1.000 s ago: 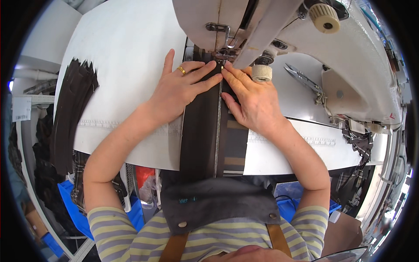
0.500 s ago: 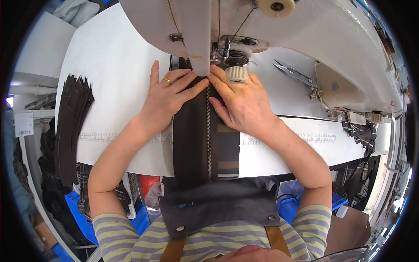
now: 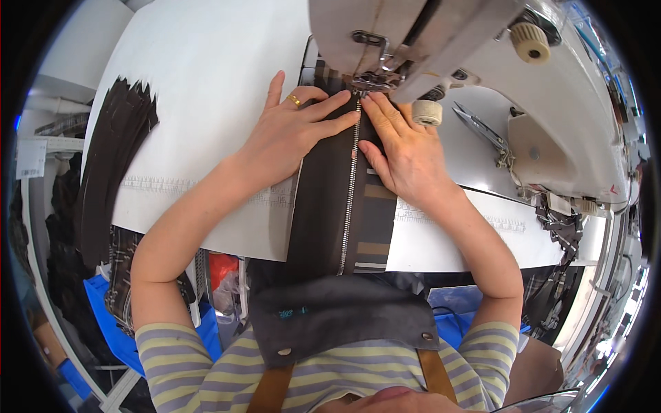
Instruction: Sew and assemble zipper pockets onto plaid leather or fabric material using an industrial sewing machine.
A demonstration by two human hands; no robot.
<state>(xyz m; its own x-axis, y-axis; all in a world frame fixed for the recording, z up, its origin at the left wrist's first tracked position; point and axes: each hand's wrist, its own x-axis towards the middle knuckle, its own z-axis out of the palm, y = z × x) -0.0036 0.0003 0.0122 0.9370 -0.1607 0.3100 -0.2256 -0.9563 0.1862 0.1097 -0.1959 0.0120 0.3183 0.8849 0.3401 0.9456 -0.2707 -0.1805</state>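
Note:
A dark brown fabric panel [image 3: 320, 199] runs from the table's front edge up under the sewing machine head [image 3: 413, 41]. Along it lies a metal-toothed zipper [image 3: 350, 186]. My left hand [image 3: 292, 131], with a gold ring, is spread flat on the cloth left of the zipper, fingertips close to the presser foot [image 3: 372, 82]. To the right of the zipper my right hand [image 3: 406, 148] presses down with its fingers stretched forward, close to the foot too. Striped cloth [image 3: 375, 220] in dark and tan shows below that hand. The needle point cannot be made out.
A stack of dark fabric strips [image 3: 113, 165] lies on the left of the white table [image 3: 200, 82]. Thread snips [image 3: 482, 127] rest beside the machine's right column. Plaid scraps [image 3: 561, 224] hang at the right edge. A printed ruler [image 3: 158, 184] crosses the table.
The view has shifted, so the machine head appears farther right and more of the presser foot shows. Both hands stay flat on the cloth beside the zipper, close to the foot.

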